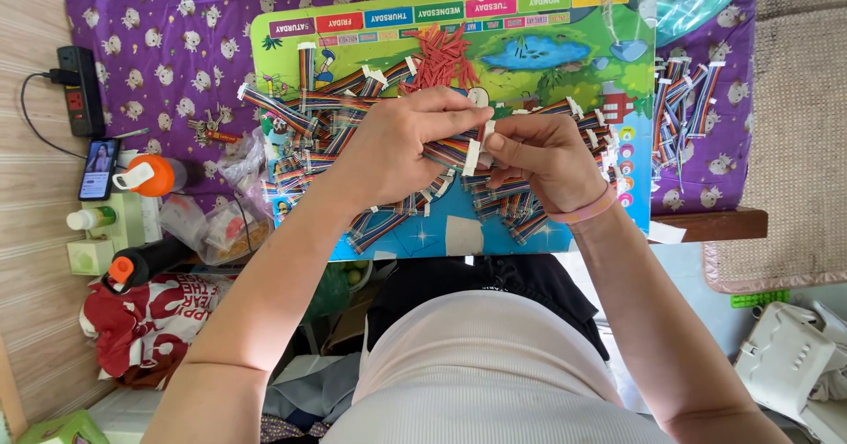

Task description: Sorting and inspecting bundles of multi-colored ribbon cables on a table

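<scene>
Both hands meet over a colourful picture board (565,65) that lies on a purple patterned cloth. My left hand (397,144) pinches a short rainbow ribbon cable (448,151) with a white end. Facing it, my right hand (547,157) grips the white connector (486,133) at that cable's end with thumb and fingers. Under the hands spreads a heap of several similar rainbow ribbon cables (309,118). A small pile of red pieces (441,56) lies just beyond the hands.
More ribbon cables (684,109) lie at the board's right on the purple cloth (168,56). On the left are a black power strip (78,87), a phone (97,169), an orange-capped bottle (154,175), keys (207,128) and plastic bags (225,228). A white object (785,356) sits at lower right.
</scene>
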